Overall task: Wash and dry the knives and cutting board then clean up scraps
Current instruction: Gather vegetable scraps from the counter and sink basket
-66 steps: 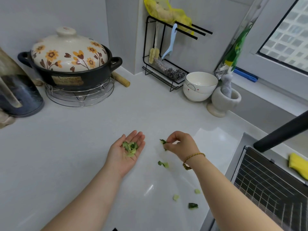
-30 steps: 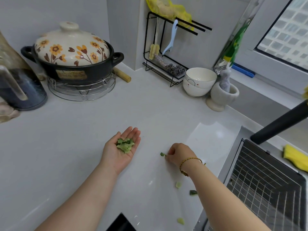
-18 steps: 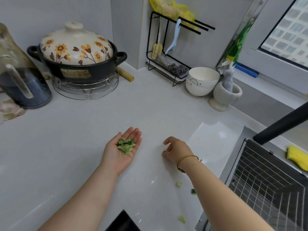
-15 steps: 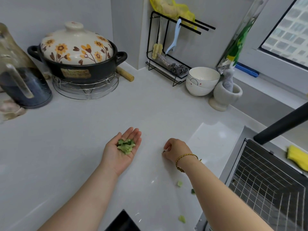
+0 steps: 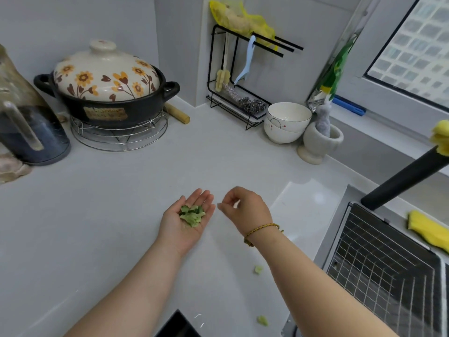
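Note:
My left hand lies palm up just above the white counter, fingers straight, with a small heap of green vegetable scraps on the palm. My right hand hovers right beside it, fingers curled, thumb and forefinger tips pointing at the left fingertips; I see nothing between them. Two pale green scraps lie loose on the counter under my right forearm, the nearer scrap by the sink edge. No knife or cutting board is in view.
A floral-lidded clay pot on a wire trivet and a dark jug stand back left. A black rack, stacked bowls and mortar line the back. Sink grid, black faucet, yellow cloth at right.
My right hand picked a dark green scrap off the counter, lifted and moved left to my left palm; the heap there now has a dark piece on top.

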`<control>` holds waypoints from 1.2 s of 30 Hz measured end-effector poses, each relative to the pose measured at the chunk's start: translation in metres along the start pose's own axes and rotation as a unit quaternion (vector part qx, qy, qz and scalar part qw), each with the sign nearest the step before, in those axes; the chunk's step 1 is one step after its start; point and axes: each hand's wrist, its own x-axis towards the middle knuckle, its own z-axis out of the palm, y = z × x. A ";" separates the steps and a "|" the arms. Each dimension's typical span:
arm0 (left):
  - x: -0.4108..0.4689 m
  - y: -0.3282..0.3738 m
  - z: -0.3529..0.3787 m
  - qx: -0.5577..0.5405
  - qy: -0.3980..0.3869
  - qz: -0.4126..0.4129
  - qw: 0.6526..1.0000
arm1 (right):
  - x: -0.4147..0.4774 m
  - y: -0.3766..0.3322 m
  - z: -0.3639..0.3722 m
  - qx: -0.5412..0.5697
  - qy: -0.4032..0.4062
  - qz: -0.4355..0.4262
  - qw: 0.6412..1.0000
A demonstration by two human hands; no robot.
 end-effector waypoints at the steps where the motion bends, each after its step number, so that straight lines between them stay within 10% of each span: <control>1: 0.000 -0.003 0.004 0.003 -0.003 -0.005 1.000 | -0.002 -0.008 0.000 0.002 -0.001 -0.015 1.000; 15: 0.014 -0.025 0.021 0.017 -0.040 -0.072 0.996 | -0.020 0.014 -0.024 -0.021 0.063 0.032 0.997; 22: 0.015 -0.035 0.023 0.031 -0.058 -0.120 0.991 | -0.059 0.067 -0.009 -0.100 -0.131 0.156 0.974; 36: -0.013 -0.027 -0.005 0.054 -0.093 -0.119 0.987 | -0.074 0.079 -0.020 0.004 0.001 0.146 0.989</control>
